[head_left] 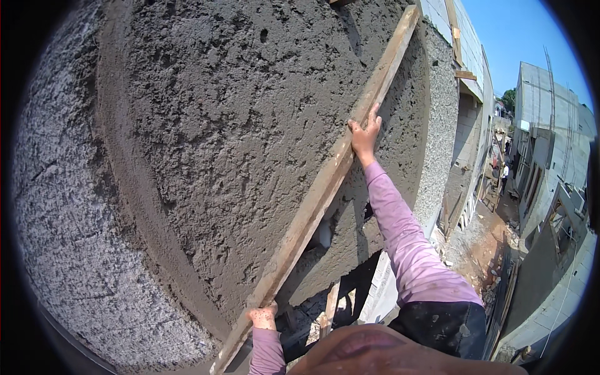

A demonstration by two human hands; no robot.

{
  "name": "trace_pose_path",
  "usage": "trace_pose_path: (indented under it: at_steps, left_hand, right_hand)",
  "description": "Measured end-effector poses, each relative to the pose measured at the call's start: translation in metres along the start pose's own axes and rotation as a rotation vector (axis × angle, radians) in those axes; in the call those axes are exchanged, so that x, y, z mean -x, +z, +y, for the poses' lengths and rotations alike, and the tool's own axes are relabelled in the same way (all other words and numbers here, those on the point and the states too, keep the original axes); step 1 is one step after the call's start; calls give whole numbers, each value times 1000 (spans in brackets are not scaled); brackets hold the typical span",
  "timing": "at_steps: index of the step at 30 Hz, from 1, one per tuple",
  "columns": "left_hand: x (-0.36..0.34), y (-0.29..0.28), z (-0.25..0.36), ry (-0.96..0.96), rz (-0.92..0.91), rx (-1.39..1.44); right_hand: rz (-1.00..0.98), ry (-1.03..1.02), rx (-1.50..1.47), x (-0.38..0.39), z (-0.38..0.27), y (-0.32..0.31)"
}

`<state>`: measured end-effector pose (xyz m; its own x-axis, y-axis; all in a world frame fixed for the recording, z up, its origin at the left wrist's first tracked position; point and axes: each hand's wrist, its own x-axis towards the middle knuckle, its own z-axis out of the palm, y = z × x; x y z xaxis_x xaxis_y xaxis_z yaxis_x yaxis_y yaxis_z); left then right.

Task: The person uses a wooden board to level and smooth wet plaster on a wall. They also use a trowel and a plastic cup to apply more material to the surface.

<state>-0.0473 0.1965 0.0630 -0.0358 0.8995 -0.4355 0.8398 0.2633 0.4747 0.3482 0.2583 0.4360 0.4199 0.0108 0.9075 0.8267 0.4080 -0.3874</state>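
Observation:
A long wooden board (pixel 312 206) lies diagonally across a wall of rough, pitted grey mortar (pixel 219 137), rising from the bottom centre to the upper right. My right hand (pixel 367 137), in a pink sleeve, grips the board's upper part, fingers around its edge. Lower down, my left hand (pixel 262 315) is closed on the same board. A smoother vertical mortar band (pixel 119 137) runs down the left of the pitted patch, beside lighter rough wall (pixel 56 212).
A narrow dirt path (pixel 494 244) with rubble runs far below on the right, between unfinished block buildings (pixel 544 119). A distant person (pixel 504 175) stands on it. Dark openings and a timber post (pixel 331 306) show below the mortar.

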Motion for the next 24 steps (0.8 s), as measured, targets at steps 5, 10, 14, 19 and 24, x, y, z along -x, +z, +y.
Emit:
trace_pose_path:
  at_steps: [5, 10, 14, 19, 24]
  left_hand:
    - [-174, 76, -213, 470, 227, 492]
    - [-210, 129, -247, 331, 359, -346]
    - [-213, 124, -293, 250, 493, -428]
    - [-204, 116, -319, 90, 369, -409]
    - [-192, 126, -357, 33, 314, -398]
  right_hand:
    - [-47, 1, -66, 60, -88, 41]
    - [-92, -43, -62, 132, -104, 32]
    - [-158, -33, -89, 185, -136, 37]
    - [-224, 8, -109, 252, -168, 42]
    - [-299, -8, -92, 345, -187, 45]
